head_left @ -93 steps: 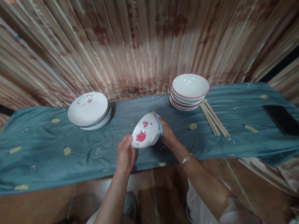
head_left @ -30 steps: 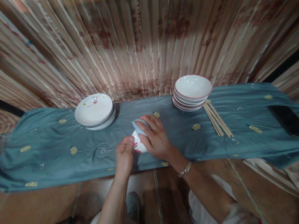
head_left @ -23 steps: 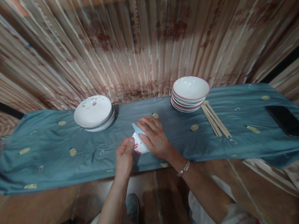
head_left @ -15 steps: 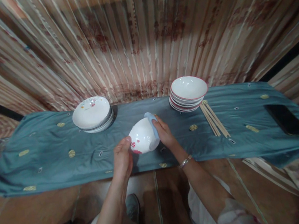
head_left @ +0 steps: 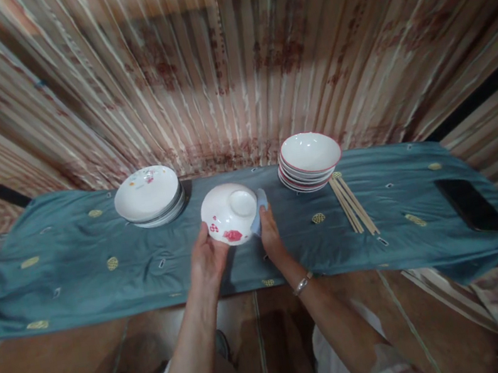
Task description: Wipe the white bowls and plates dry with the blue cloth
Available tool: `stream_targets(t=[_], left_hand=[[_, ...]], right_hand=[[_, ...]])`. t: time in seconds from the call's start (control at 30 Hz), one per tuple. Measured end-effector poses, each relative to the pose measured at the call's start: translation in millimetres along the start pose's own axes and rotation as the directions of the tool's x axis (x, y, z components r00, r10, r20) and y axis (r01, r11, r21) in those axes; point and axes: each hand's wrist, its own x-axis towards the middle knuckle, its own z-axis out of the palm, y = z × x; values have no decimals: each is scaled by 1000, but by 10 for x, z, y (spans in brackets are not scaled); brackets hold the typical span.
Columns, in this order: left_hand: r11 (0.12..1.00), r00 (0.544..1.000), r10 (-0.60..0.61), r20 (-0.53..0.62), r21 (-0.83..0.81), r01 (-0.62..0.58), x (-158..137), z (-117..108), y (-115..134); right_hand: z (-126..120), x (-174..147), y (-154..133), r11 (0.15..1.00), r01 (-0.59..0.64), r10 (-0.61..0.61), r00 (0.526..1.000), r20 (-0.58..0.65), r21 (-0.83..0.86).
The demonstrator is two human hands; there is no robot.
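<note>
A white bowl [head_left: 222,210] with red flower prints is held above the cloth, its footed base tilted up toward me. My left hand [head_left: 206,256] grips the bowl's lower left rim, thumb on the outside. On the other side my right hand [head_left: 270,231] is closed on a light blue cloth [head_left: 261,205], pressed against the bowl's right edge. Part of that cloth is hidden behind the fingers and bowl.
A patterned green tablecloth [head_left: 76,266] covers the long table. Stacked plates [head_left: 148,194] stand at the back left, stacked bowls [head_left: 310,154] at the back right. Chopsticks [head_left: 352,204] lie before the bowls; a dark flat object [head_left: 472,204] is farther right.
The bowl has turned so its base now faces me and upward, rather than to the lower right. My right hand has moved slightly down with the blue cloth along the bowl's edge.
</note>
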Motion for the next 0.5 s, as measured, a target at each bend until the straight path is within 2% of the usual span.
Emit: stream_targets(t=[0.1, 0.23, 0.33, 0.5], left_hand=[[999, 1000, -13, -4, -29, 13, 16, 70, -36], [1000, 1000, 8, -25, 25, -8, 23, 129, -88], [998, 1000, 18, 8, 58, -18, 17, 152, -124], [999, 1000, -7, -4, 32, 7, -28, 210, -168]], right_hand=[[26, -141, 11, 980, 149, -147, 989, 27, -130], [61, -288, 67, 903, 277, -262, 961, 90, -329], [68, -362, 117, 797, 381, -357, 923, 145, -468], [27, -434, 117, 573, 565, -516, 812, 274, -594]])
